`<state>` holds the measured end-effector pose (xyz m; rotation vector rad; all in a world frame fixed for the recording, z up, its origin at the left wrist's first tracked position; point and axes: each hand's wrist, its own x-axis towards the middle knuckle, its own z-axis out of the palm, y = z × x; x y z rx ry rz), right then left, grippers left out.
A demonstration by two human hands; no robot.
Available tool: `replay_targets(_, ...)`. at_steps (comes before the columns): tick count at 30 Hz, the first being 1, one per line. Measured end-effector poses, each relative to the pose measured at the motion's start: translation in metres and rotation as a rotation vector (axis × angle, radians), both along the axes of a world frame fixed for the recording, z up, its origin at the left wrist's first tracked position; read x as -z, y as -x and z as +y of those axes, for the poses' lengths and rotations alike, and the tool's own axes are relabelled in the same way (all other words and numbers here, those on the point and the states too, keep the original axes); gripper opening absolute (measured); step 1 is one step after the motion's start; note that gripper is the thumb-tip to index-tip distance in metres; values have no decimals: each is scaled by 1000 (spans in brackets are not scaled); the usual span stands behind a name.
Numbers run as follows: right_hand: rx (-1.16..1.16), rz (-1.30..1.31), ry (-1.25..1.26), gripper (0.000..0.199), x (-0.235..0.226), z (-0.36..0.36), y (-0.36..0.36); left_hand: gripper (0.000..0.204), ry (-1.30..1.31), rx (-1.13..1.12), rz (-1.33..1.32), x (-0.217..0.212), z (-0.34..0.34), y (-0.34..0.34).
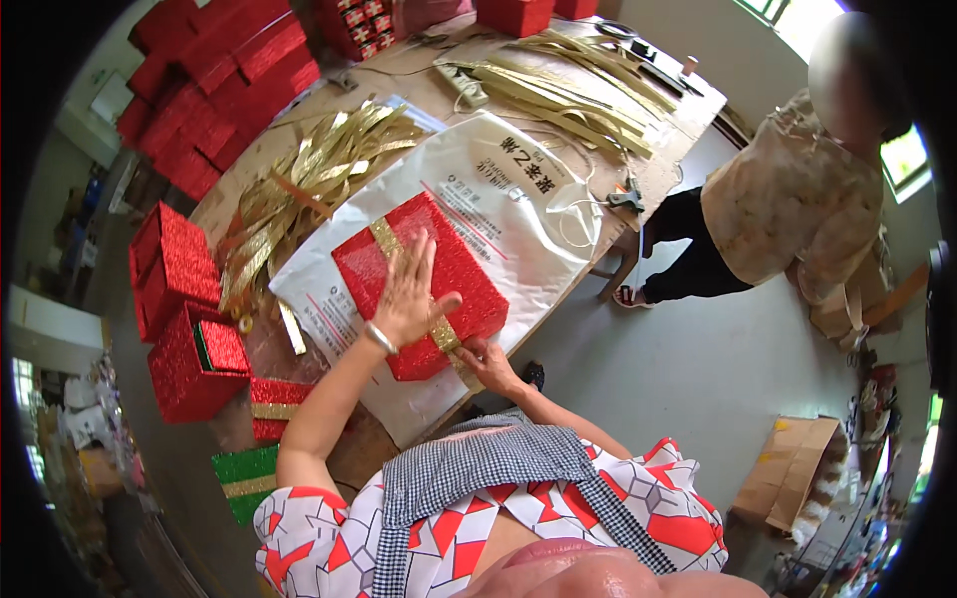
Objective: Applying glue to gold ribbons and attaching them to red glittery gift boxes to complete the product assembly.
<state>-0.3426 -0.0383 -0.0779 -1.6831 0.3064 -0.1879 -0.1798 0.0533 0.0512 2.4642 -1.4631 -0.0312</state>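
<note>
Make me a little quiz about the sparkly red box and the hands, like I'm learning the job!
1. True or false: the left hand lies flat on top of the red glitter box.
2. What runs across the box's lid?
A. a gold glitter strip
B. a blue string
C. a black tape
3. Fill in: the right hand pinches the gold strip at the box's ______ edge, the one closest to the person.

Key:
1. True; the palm presses down, fingers spread.
2. A; the strip runs from the far edge under the left hand to the near edge.
3. Near; the box sits on a white plastic bag on the table.
</note>
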Motion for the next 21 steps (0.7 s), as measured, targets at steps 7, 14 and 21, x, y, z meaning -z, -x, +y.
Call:
replay_targets(7,4,-86,-127,22,8,0,-1,94,-86,146,-31,26,-2,34)
replay_targets(14,17,-96,-8,23,11,-3,3,65,177,0,-100,-14,15,86)
replay_targets(21,-89,16,-92,22,1,-5,0,29,277,-104,-211,34,43,101)
